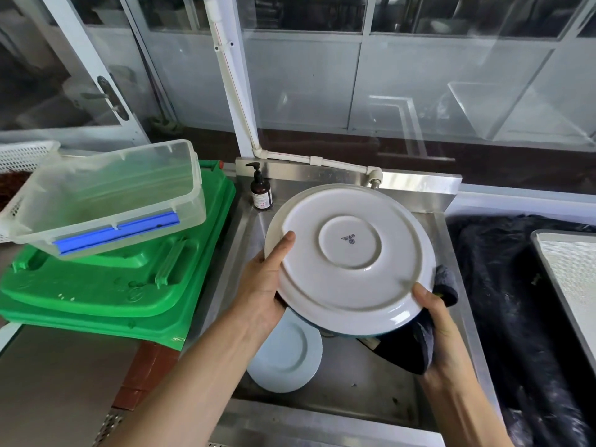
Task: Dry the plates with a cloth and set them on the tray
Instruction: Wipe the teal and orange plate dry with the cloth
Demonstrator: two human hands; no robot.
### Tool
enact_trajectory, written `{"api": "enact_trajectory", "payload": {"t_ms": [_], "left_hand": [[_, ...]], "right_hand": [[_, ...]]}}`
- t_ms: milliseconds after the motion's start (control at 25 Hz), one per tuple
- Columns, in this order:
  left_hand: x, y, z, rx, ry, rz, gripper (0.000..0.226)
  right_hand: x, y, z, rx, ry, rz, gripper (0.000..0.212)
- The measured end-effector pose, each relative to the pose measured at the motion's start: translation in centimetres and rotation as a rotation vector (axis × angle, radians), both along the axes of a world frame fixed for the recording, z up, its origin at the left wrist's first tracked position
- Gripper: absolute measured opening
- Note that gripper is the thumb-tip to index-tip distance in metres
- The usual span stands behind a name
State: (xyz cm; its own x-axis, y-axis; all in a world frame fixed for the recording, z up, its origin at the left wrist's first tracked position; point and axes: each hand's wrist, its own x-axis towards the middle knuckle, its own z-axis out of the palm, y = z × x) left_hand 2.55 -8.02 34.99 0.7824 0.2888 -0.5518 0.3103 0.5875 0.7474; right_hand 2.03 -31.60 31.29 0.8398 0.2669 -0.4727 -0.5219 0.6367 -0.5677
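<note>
The left hand [263, 282] and right hand [442, 327] hold a big plate [350, 253] over the sink [371, 375], bottom up. The right also grasps the cloth [416, 350]. One small plate [285, 356] waits below. The tray [567, 285] sits right, no plates seen on it.

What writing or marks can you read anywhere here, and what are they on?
Large white plate, underside: a small dark maker's stamp at the centre, too small to read.
Brown pump bottle: white label with fine print, blurred; a red mark like "U" at its foot.
Nothing else legible.
</note>
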Motion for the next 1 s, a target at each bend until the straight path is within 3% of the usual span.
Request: {"api": "enact_trajectory", "payload": {"t_ms": [160,240,320,440,520,640,720,840,920,1000], "left_hand": [[-0.2,0.4,-0.2,0.005,-0.02,-0.014,0.038],[-0.1,0.8,0.1,0.046,-0.056,0.007,0.028],[-0.1,1.3,0.5,0.112,-0.095,0.024,0.012],[-0.4,1.7,0.7,0.204,-0.118,0.019,0.008],[-0.7,1.5,0.7,0.256,-0.107,-0.001,0.008],[-1.3,0.6,1.1,0.328,-0.154,-0.066,0.013],[-1.4,-0.2,1.3,0.394,-0.195,-0.108,0.016],[-1.3,-1.0,1.3,0.462,-0.197,-0.116,0.025],[-1.2,-1.4,1.0,0.48,-0.2,-0.103,0.024],[-1.3,-1.3,0.8,0.488,-0.225,-0.101,0.02]], "right_hand": [[0.4,-0.5,0.2,-0.095,0.025,0.001,0.051],[0.7,-0.5,-0.2,-0.379,0.02,-0.071,0.042],[1.6,-0.8,-0.7,-0.649,0.136,-0.227,0.04],[4.0,-1.5,0.5,-0.707,0.137,-0.38,0.024],[5.2,-0.9,1.9,-0.816,-0.055,-0.381,0.021],[6.6,0.9,3.3,-1.141,-0.498,-0.229,0.018],[7.0,2.6,4.2,-1.16,-0.685,-0.144,0.016],[6.5,5.7,4.7,-1.148,-1.05,-0.078,0.049],[5.8,7.3,4.6,-1.195,-1.377,0.047,0.058],[5.9,7.7,4.4,-1.191,-1.474,0.11,0.057]]}}
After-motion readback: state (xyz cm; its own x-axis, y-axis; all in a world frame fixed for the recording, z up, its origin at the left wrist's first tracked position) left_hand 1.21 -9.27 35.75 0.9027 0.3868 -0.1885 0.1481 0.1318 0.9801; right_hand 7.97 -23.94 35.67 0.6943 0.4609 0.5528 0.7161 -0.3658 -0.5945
